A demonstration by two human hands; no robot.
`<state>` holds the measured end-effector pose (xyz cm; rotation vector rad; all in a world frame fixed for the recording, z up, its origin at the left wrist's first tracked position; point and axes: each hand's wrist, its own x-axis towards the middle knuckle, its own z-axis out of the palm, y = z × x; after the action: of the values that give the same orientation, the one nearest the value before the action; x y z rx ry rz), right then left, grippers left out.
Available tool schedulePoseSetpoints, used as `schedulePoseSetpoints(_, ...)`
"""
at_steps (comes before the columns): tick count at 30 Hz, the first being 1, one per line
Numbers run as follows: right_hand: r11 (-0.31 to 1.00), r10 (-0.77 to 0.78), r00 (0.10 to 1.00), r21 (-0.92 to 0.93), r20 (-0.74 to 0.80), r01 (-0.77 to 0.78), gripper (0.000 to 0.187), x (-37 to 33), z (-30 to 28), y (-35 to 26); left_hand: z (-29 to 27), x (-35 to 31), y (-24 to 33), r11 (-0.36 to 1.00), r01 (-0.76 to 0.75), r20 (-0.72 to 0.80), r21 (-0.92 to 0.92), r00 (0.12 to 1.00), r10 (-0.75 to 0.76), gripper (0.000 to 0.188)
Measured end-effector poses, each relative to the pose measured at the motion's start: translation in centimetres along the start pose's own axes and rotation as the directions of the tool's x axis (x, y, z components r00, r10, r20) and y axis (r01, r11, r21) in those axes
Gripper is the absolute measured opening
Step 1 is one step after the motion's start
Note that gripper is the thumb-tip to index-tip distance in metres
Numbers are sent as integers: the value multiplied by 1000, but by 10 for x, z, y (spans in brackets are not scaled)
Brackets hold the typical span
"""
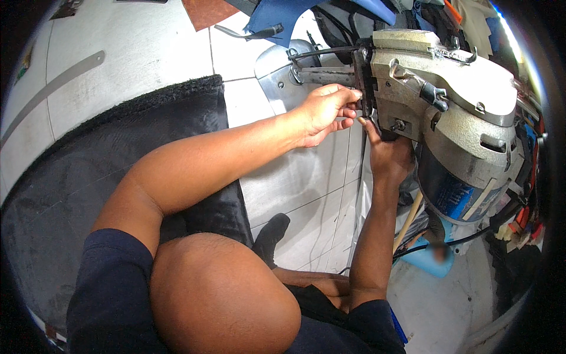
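A cloth cutting machine (436, 82) with a pale metal head and a dark blue motor housing lies on its side at the upper right. Its metal base plate (274, 82) points left. My left hand (330, 112) is at the machine's dark blade guide (364, 82), with thumb and fingers pinched together; whatever is between them is too small to make out. From below, my right hand (390, 154) reaches under the head and grips its lower edge. One fingertip shows close to my left fingers, while the other fingers are hidden behind the metal.
Black, fuzzy-edged material (147, 124) covers the floor at left, beside a long metal ruler (76, 74). A black-handled tool (259, 32) lies near blue fabric (283, 17). Below the motor are a wooden stick (408, 221), a black cable (471, 239) and a light blue object (427, 259).
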<state>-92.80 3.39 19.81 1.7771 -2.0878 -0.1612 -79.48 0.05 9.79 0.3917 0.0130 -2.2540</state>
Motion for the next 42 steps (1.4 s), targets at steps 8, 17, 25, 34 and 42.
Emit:
schedulePoseSetpoints(8, 999, 26, 999, -40, 34, -25, 83, 0, -3, -5, -2, -1, -2, 999, 8, 30, -32, 1000, -7, 13)
schedulePoseSetpoints(17, 998, 51, 997, -35, 57, -49, 85, 1, -2, -2, -5, -1, -5, 1000, -7, 53, 6, 999, 7, 16)
schedulePoseSetpoints(25, 999, 34, 997, 10, 63, -35, 84, 0, -3, -3, -1, -3, 3, 1000, 5, 62, 22, 998, -6, 24)
schedulePoseSetpoints(34, 998, 52, 995, -43, 84, -49, 89, 2, 0, -1, -5, 0, -1, 999, -2, 41, 38, 999, 1, 19)
schedulePoseSetpoints(42, 999, 49, 996, -13, 79, -48, 87, 1, -5, -6, -8, 1, -1, 1000, 9, 70, 24, 997, -11, 19)
